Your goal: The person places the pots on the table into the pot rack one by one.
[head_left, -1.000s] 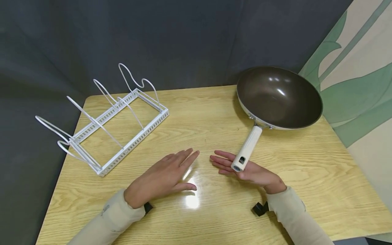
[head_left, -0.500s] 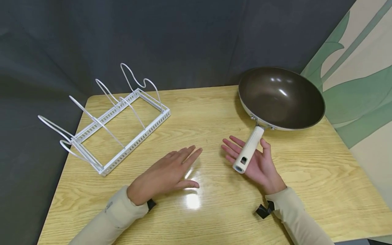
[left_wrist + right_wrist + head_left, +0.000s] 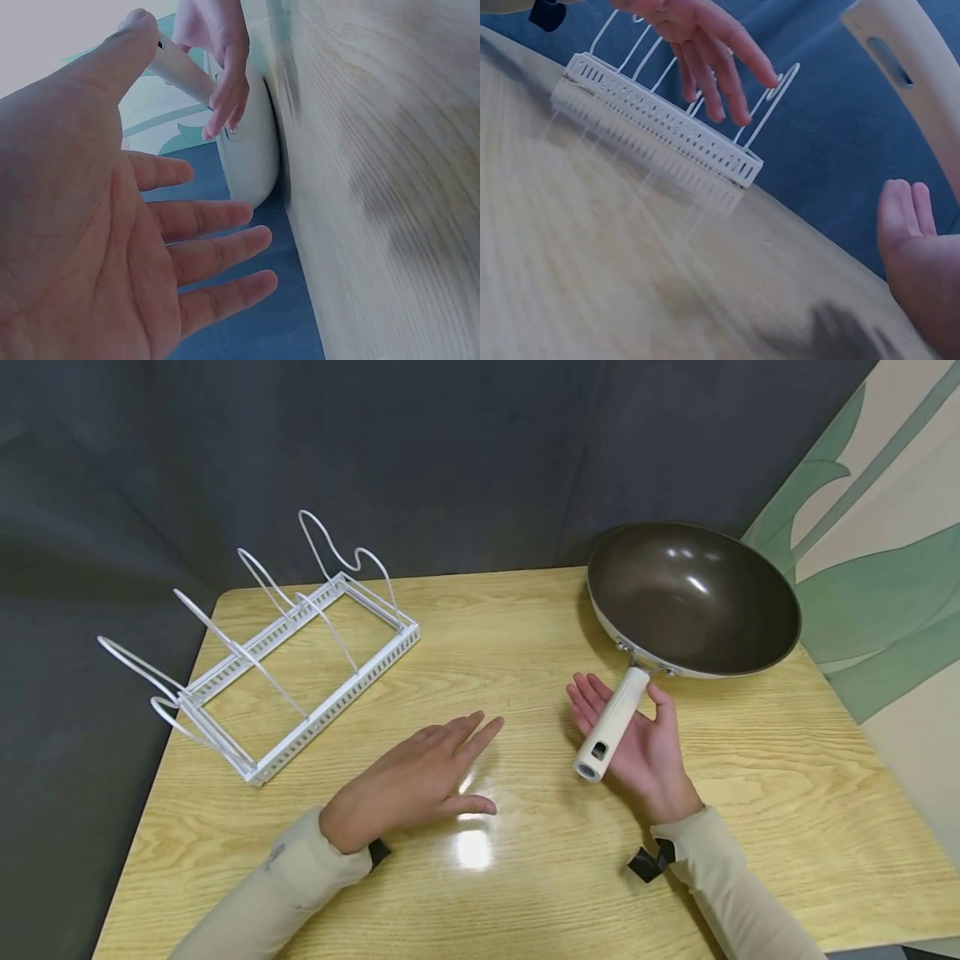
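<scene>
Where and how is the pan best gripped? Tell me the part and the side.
Probably the middle of the handle, from below, with the right hand. The pan has that slim handle jutting out toward the near side, raised clear of the table; the hand lies open beneath it, palm up, and could simply close round it.

Head view: looks forward and down from above the table [image 3: 540,902], taking in both hands. Left wrist view: close behind the left hand [image 3: 75,247], turned sideways, facing the right hand [image 3: 217,41] and pan [image 3: 253,154]. Right wrist view: low, tilted, facing the rack [image 3: 660,118]. Head and right wrist views share the rack.
</scene>
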Demonstrator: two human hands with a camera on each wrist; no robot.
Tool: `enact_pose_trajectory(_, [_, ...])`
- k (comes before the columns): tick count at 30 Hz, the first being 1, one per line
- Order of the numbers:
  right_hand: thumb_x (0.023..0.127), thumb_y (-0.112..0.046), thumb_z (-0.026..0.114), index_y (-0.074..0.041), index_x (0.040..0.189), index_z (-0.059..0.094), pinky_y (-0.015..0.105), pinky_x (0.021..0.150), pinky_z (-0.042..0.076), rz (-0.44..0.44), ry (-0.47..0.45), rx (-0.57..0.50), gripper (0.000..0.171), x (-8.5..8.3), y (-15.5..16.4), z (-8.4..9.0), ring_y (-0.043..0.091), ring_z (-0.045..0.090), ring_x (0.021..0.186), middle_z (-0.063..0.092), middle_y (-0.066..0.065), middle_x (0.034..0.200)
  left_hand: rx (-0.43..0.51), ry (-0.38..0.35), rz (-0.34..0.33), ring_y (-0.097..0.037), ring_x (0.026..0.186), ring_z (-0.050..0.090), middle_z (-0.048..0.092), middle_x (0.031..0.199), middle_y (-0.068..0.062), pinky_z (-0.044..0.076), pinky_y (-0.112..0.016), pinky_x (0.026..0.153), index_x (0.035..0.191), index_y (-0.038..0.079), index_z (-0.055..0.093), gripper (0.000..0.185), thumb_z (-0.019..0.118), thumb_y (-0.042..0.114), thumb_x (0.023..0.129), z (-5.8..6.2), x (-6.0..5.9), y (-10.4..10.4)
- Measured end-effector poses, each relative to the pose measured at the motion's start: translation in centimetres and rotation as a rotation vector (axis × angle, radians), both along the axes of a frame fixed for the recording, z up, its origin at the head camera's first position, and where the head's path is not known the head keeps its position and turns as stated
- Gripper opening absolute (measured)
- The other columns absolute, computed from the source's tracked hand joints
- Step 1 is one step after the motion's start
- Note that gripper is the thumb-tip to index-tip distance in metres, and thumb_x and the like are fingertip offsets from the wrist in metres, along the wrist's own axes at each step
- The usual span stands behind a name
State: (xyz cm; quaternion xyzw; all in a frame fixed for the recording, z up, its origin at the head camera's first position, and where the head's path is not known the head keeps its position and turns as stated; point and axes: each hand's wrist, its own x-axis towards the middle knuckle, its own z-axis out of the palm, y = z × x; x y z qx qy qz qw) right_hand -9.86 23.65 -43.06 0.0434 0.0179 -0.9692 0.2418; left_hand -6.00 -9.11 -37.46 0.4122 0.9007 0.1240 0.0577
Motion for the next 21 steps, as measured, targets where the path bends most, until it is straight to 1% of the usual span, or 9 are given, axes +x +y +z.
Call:
enact_pose_trajectory(4, [0.106, -0.037, 0.049, -0.005, 0.16, 0.023, 0.039, 0.121, 0.025, -0.042, -0.031, -0.001, 0.068, -0.6, 0.4, 0.3, 0.031, 0.035, 0.147, 0.036, 0.016, 0.159, -0.007, -0.01, -0.025, -0.036, 0.142, 0.044, 0.035, 0.161, -0.022, 0.038, -0.05, 0.114, 0.165, 0.01, 0.017, 0.095, 0.053, 0.066, 0.098, 0.1, -0.1, 0.5])
enact_pose_trajectory(6, [0.106, -0.038, 0.048, -0.006, 0.16, 0.022, 0.039, 0.12, 0.026, -0.056, -0.037, 0.009, 0.068, -0.8, 0.5, 0.4, 0.03, 0.034, 0.148, 0.035, 0.015, 0.16, -0.014, -0.022, -0.035, -0.035, 0.143, 0.042, 0.034, 0.161, -0.021, 0.037, -0.049, 0.114, 0.165, 0.011, 0.016, 0.095, 0.053, 0.066, 0.098, 0.3, -0.1, 0.9])
enact_pose_trajectory(10, [0.107, -0.039, 0.045, -0.003, 0.156, 0.029, 0.039, 0.12, 0.028, -0.076, -0.053, 0.009, 0.063, -1.1, 0.6, 0.6, 0.027, 0.031, 0.15, 0.038, 0.014, 0.159, -0.028, -0.052, -0.063, -0.031, 0.146, 0.038, 0.031, 0.164, -0.018, 0.034, -0.047, 0.117, 0.166, 0.014, 0.013, 0.096, 0.052, 0.068, 0.097, 0.8, 0.0, 1.8])
enact_pose_trajectory(13, [0.107, -0.038, 0.046, 0.0, 0.151, 0.035, 0.039, 0.119, 0.029, -0.091, -0.064, 0.006, 0.059, -1.1, 0.8, 0.6, 0.027, 0.035, 0.147, 0.043, 0.015, 0.154, -0.022, -0.064, -0.102, -0.029, 0.148, 0.036, 0.029, 0.165, -0.016, 0.033, -0.045, 0.118, 0.166, 0.016, 0.011, 0.097, 0.052, 0.069, 0.096, 1.3, 0.2, 2.7])
enact_pose_trajectory(17, [0.107, -0.039, 0.047, 0.001, 0.146, 0.039, 0.038, 0.117, 0.033, -0.098, -0.069, 0.015, 0.057, -1.2, 1.0, 0.6, 0.029, 0.046, 0.139, 0.05, 0.016, 0.148, 0.007, -0.038, -0.148, -0.026, 0.148, 0.035, 0.028, 0.166, -0.013, 0.033, -0.043, 0.118, 0.166, 0.016, 0.009, 0.097, 0.049, 0.07, 0.097, 1.9, 0.4, 3.7])
enact_pose_trajectory(21, [0.106, -0.044, 0.047, -0.001, 0.146, 0.04, 0.037, 0.115, 0.035, -0.095, -0.075, 0.031, 0.059, -1.3, 1.0, 0.6, 0.028, 0.05, 0.136, 0.054, 0.016, 0.144, 0.029, 0.006, -0.167, -0.025, 0.148, 0.035, 0.028, 0.166, -0.013, 0.033, -0.042, 0.117, 0.166, 0.015, 0.01, 0.096, 0.046, 0.071, 0.097, 2.0, 0.3, 4.4])
